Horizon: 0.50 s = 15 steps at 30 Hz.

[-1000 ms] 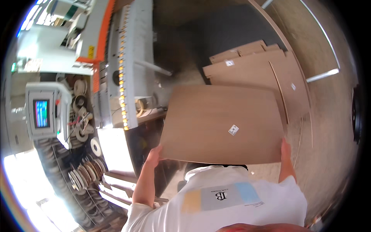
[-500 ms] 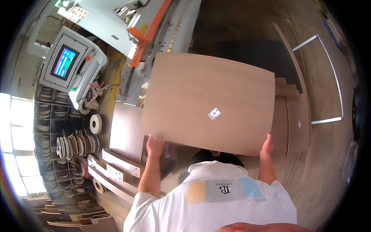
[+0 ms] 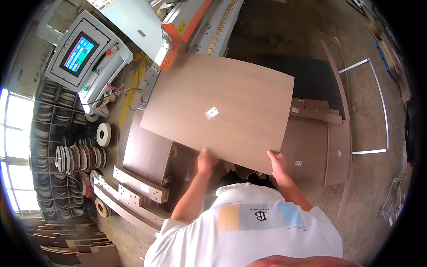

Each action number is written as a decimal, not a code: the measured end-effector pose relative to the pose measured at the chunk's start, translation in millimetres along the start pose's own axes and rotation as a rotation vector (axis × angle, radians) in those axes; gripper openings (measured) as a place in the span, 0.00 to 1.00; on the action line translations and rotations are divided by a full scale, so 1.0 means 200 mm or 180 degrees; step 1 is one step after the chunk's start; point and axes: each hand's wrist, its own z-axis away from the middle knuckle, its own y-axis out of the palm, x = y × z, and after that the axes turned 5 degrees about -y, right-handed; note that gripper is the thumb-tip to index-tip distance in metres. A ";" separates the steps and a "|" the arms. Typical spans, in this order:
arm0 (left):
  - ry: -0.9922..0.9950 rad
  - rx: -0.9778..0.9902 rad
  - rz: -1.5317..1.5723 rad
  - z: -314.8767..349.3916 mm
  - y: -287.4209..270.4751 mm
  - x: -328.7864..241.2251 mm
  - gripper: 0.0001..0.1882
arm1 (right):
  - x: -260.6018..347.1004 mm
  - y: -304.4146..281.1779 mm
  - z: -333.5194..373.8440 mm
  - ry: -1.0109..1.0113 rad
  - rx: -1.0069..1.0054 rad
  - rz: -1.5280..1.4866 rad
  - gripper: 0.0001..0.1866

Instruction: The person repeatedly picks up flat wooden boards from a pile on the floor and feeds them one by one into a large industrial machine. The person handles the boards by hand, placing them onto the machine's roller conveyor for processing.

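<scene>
Left hand [image 3: 207,162] at near edge of rectangular light-brown wood-look panel [image 3: 235,102], blurred, can't tell fingers' grip, right hand [image 3: 277,164] at near-right corner, thumb on top, fingers grasping panel, forearms [image 3: 191,198] angled inward

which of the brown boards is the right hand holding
The large central board, beside the orange machine part. The right hand grips its near right corner; the boards at right and the board at left lie outside that grip.

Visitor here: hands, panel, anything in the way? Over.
Right grip pinching brown panel, near right corner. Left grip blurred at near edge, hold unclear. Possible obstacle: orange machine part by panel's far left corner.
</scene>
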 end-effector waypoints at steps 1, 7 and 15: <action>0.0038 -0.0061 0.0001 -0.01 0.01 -0.02 0.23 | 0.04 0.02 0.00 -0.0045 -0.0018 0.0092 0.30; 0.0036 -0.0061 -0.0042 -0.10 0.13 -0.12 0.22 | 0.19 0.05 -0.13 -0.0075 0.0047 0.0021 0.31; 0.0214 -0.0091 -0.0050 -0.35 0.42 -0.28 0.22 | 0.27 0.05 -0.53 -0.0377 0.0050 -0.0369 0.25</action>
